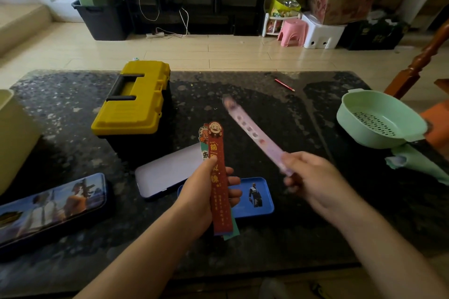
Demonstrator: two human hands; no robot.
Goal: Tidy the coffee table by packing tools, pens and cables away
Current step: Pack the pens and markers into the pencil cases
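While held up over the bench (267,238), red strips (217,153): a small stack of flat card strips, red in front, green and blue edges behind, nearly upright above the blue tin (257,196).
Left hand (206,192): fingers (233,193) curled round the lower half of the red strips, clamped on them.
Pale strip (252,132): long, thin, pink-lilac and blurred, slanting up and far-left from the right hand (313,177), clear of the bench.
Right hand: fingers (291,165) pinched on the near end of the pale strip.
Handling: probably very light, bendy and easy to crease, with slick faces apt to slide apart in a stack. Best squared together by the long edges and gripped across the width near the middle, not by one tip.
Blue tin: flat on the bench just under the left hand. Lid or tray, cannot tell. Looks long enough for strips laid lengthwise.
Lilac tin (167,172): just left of the blue tin, maybe overlapping it.
Picture tin (53,204): near left.
Yellow toolbox (136,99): far left, lid down.
Red pencil (284,84): far side, lying alone, well apart from both hands.
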